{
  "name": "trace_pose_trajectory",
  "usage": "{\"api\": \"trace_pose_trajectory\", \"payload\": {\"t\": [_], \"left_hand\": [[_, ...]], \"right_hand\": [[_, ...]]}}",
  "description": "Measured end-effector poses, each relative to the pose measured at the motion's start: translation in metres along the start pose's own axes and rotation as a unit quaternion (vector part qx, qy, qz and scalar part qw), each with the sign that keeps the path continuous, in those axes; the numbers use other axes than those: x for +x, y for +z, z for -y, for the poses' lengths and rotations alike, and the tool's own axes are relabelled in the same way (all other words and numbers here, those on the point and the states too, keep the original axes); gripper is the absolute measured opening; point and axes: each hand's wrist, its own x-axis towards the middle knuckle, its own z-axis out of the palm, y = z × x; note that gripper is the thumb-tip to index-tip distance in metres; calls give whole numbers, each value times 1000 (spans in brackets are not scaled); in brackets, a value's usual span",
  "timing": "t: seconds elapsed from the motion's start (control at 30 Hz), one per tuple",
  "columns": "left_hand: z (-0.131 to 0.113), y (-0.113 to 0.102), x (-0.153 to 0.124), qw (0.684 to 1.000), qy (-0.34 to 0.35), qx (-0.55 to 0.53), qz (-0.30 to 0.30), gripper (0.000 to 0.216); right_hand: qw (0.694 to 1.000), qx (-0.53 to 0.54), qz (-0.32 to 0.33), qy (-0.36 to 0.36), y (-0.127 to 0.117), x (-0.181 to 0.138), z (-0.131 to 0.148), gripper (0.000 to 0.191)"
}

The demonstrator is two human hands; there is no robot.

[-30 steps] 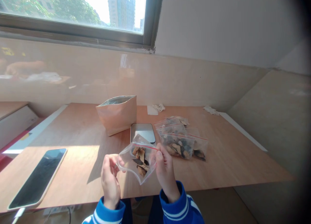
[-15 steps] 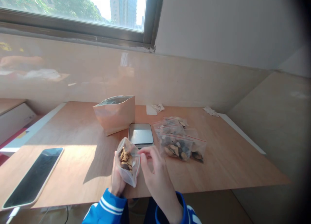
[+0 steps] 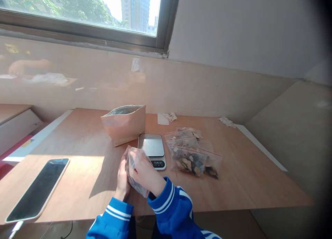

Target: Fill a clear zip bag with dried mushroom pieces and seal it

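Note:
A small clear zip bag (image 3: 132,161) of brown dried pieces sits squeezed between my two hands above the front of the wooden table (image 3: 233,183). My left hand (image 3: 121,180) cups it from behind on the left. My right hand (image 3: 144,173) is wrapped over its front, fingers pressed on the plastic. Both sleeves are blue with white stripes. Just beyond the hands lies a small digital scale (image 3: 152,148) with a bare steel platform.
An open tan pouch (image 3: 124,124) stands behind the scale. Several filled zip bags (image 3: 193,152) lie to the right of it. A phone (image 3: 38,189) on a cable lies at the front left. Crumpled paper scraps (image 3: 167,117) are near the wall.
The bag was held spread out by its top corners between both hands. It has since been gathered upright into my left hand, and my right hand has closed over it.

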Motion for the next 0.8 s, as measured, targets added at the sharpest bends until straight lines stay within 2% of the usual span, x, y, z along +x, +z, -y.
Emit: {"api": "trace_pose_trajectory", "payload": {"t": [0.1,0.23,0.4,0.57,0.8], "left_hand": [[-2,-1,7,997,-42,-55,25,41],[-8,0,7,990,-71,-114,53,38],[-9,-2,3,989,-101,-91,50,39],[-5,-7,1,990,-119,-71,35,43],[-13,-6,-3,991,-107,-49,56,45]], "right_hand": [[999,-11,36,23,4,4,-5,33],[997,-32,62,36,11,7,-11,35],[997,-45,62,-20,15,10,-16,46],[993,-72,82,-47,22,7,-14,30],[994,-64,84,15,21,2,-13,49]]}}
